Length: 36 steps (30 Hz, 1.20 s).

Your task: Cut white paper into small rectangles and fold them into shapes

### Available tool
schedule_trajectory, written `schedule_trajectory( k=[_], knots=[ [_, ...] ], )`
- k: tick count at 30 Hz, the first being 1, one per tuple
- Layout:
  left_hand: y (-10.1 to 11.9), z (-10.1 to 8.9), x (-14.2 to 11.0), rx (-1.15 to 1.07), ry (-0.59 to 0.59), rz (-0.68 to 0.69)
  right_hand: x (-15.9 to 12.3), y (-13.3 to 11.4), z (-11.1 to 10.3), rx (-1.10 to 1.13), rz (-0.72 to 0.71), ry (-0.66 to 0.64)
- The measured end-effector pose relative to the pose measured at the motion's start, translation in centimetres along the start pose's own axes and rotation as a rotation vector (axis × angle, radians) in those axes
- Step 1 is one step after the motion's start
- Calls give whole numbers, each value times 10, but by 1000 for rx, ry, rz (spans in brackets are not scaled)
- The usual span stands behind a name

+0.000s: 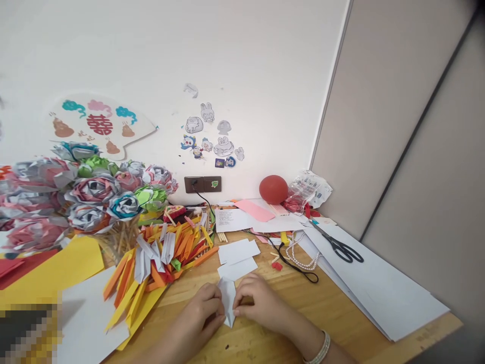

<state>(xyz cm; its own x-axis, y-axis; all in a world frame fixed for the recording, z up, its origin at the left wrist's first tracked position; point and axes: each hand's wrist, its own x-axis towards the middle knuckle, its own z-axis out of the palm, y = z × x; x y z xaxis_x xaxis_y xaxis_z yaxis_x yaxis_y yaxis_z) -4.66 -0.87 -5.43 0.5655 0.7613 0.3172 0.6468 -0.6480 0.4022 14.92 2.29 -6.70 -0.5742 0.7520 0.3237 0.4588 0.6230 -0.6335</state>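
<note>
Between my hands on the wooden table lies a small white sheet of paper (228, 298), partly folded, with its lower end narrowed to a point. My left hand (206, 311) has its fingers closed on the paper's left edge. On the right edge, my right hand (253, 301) pinches the paper between thumb and fingers. Just beyond my hands are a white paper slip (238, 268) and another slip (237, 250) that overlap. To the left lies a heap of folded paper strips (182, 247) in orange, yellow, white and red.
Paper flowers (94, 189) stand at the left. Black scissors (341, 247) rest on large white sheets (394, 283) at the right. A red balloon (273, 189), a bead string (303, 262) and a black cord (299, 273) lie toward the wall.
</note>
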Motion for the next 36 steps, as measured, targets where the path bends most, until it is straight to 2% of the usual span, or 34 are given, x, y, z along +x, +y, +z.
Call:
schedule_trajectory(
  k=[8,17,21,28,36],
  knots=[
    [4,9,5,-16,43,-97,3,-7,6,-65,134,22],
    [2,17,5,-24,86,-141,-6,-15,15,-178,189,82],
    [2,15,5,-12,52,-180,-8,-16,14,-129,173,106],
    [3,8,9,74,11,-348,-8,-14,14,-163,182,60],
    [2,7,10,68,8,-352,-3,-13,11,-99,263,108]
  ],
)
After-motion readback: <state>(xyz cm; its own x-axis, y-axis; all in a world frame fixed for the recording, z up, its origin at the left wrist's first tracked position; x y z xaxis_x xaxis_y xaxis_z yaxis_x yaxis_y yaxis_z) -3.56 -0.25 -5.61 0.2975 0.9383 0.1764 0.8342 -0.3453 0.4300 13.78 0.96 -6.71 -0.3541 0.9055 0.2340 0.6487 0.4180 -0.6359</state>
